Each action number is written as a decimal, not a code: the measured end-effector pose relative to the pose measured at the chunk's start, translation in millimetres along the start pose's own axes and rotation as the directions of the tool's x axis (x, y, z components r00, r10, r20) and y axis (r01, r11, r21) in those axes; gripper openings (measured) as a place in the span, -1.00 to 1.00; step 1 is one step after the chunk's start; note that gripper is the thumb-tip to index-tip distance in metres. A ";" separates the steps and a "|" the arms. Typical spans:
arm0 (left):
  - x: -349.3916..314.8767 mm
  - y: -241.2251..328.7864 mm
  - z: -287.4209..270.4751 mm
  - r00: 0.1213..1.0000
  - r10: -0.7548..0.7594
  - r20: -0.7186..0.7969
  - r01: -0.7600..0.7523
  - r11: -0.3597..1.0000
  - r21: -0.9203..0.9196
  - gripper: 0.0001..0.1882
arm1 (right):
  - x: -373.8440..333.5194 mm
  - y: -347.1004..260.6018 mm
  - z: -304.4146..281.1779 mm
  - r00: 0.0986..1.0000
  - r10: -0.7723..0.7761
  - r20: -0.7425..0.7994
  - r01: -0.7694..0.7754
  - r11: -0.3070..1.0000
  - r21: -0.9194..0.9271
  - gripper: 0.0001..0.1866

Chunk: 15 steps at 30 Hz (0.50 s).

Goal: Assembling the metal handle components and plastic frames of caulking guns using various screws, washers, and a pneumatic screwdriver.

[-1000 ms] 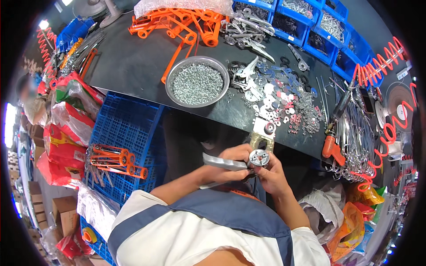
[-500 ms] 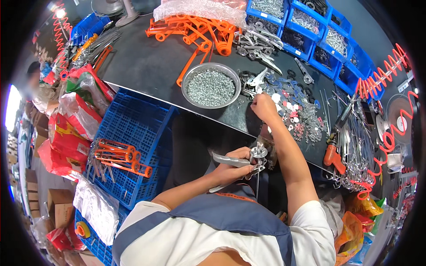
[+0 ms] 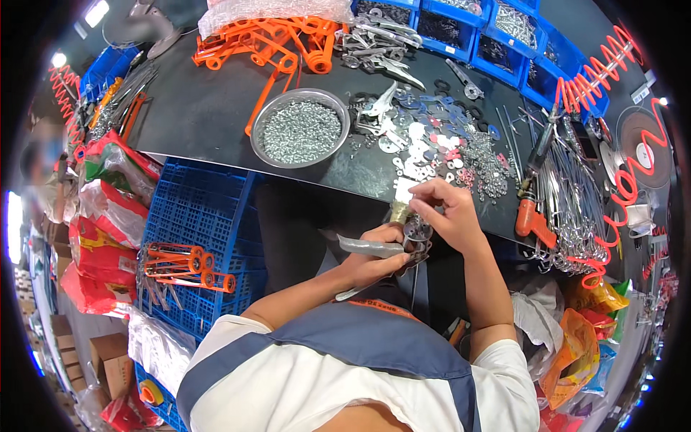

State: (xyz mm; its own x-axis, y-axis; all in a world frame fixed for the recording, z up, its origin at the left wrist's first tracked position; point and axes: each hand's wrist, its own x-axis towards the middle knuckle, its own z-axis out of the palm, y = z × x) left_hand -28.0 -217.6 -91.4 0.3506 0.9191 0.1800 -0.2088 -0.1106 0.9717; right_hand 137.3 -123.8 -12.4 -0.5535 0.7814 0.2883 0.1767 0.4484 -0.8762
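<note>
My left hand point(image 3: 371, 261) is wrapped around a grey metal trigger handle point(image 3: 363, 246), held in front of the apron just off the table's near edge. At its right end, a round metal disc point(image 3: 417, 231) faces up. Just above that disc is my right hand point(image 3: 452, 211), thumb and fingertips curled close together; whatever they may pinch is too small to make out. Beyond the hands, loose washers and small parts point(image 3: 461, 147) are spread over the table, with more grey trigger handles point(image 3: 378, 108) among them. A metal bowl point(image 3: 260, 148) full of small screws stands to their left.
Orange frames point(image 3: 263, 43) are piled at the back. Blue bins point(image 3: 497, 54) of hardware line the back right. An orange-handled power screwdriver point(image 3: 533, 219) hangs at the right edge beside bundled metal rods point(image 3: 576, 209). Blue crates point(image 3: 209, 209) stand at the left, holding orange frames.
My right hand has come back from the loose parts on the table to the disc beside my left hand. The left hand keeps its grip on the trigger handle. The whole view has shifted.
</note>
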 end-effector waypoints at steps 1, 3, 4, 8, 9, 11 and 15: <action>1.9 0.8 1.1 1.000 -0.003 0.001 0.003 1.000 -0.001 -0.82 | -3.4 -4.9 -4.2 0.999 -0.006 0.051 0.007 1.000 -0.027 -0.91; 4.3 7.4 5.4 0.996 -0.092 0.015 0.093 0.990 -0.107 -0.77 | -8.0 -3.6 -10.4 0.995 -0.009 0.100 0.014 0.999 -0.047 -0.94; 5.4 12.2 9.2 0.995 -0.098 0.015 0.099 0.990 -0.104 -0.77 | -11.1 1.7 -13.9 0.995 -0.050 0.086 0.051 0.999 -0.014 -0.92; 16.0 26.3 24.3 0.995 0.005 -0.098 -0.028 0.970 -0.243 -0.47 | -28.1 19.3 -10.8 0.982 0.153 0.111 -0.172 0.966 0.191 -0.93; 19.5 27.5 25.1 0.987 0.113 -0.113 -0.132 0.975 -0.181 -0.35 | -32.1 20.7 -9.6 0.950 0.259 0.176 -0.298 0.921 0.250 -0.93; 28.1 26.0 0.8 0.927 0.348 0.140 -0.375 0.877 0.300 -0.30 | -37.9 20.0 -14.4 0.954 0.245 0.171 -0.295 0.862 0.412 -0.86; 30.8 41.6 -12.5 0.951 0.308 0.028 -0.307 0.927 0.217 -0.52 | -45.9 32.9 -48.0 0.855 0.301 -0.422 -0.045 0.854 0.518 -0.74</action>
State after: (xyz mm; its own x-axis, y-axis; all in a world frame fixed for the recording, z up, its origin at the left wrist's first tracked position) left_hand -37.2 -189.2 -47.3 0.2944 0.8295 0.4747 -0.1033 -0.4662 0.8786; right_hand 207.6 -124.1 -35.9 -0.0760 0.9864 0.1454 -0.2461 0.1228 -0.9614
